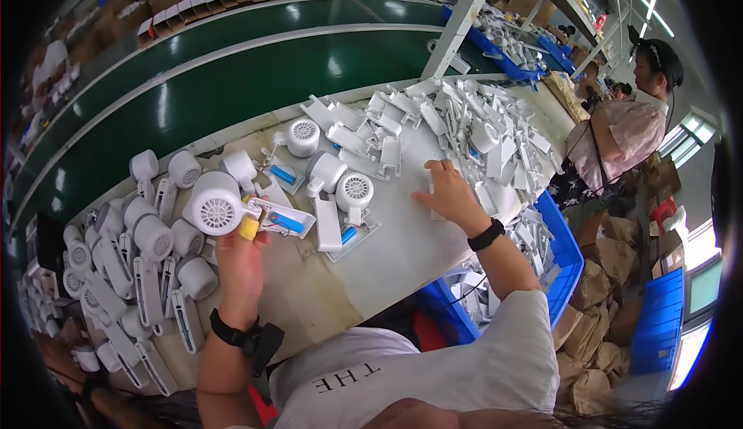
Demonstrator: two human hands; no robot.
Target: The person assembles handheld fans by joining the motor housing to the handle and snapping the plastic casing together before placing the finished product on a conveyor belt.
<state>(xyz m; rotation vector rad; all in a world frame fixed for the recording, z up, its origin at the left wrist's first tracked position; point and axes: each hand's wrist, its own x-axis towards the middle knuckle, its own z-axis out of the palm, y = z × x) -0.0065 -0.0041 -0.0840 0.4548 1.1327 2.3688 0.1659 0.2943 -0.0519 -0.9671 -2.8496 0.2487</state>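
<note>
My left hand (241, 262) is closed around a white handheld fan (215, 204), gripping it where the round grilled head meets the handle. The fan's handle lies uncovered, and a blue battery (288, 222) shows inside. Something yellow (248, 228) sits at my fingertips; whether it is worn or part of the fan I cannot tell. My right hand (455, 197) is over the table with its fingers apart and nothing visible in them. It is beside a heap of white plastic handle shells (495, 131). Several more fans with uncovered handles, such as one fan (354, 190), lie between my hands.
Many closed-up white fans (151, 239) crowd the table's left side. A blue bin (569, 255) of white parts stands at my right, below the table edge. Beyond the table runs a green conveyor (186, 100). A person (619, 135) stands at the far right, near brown sacks (592, 328).
</note>
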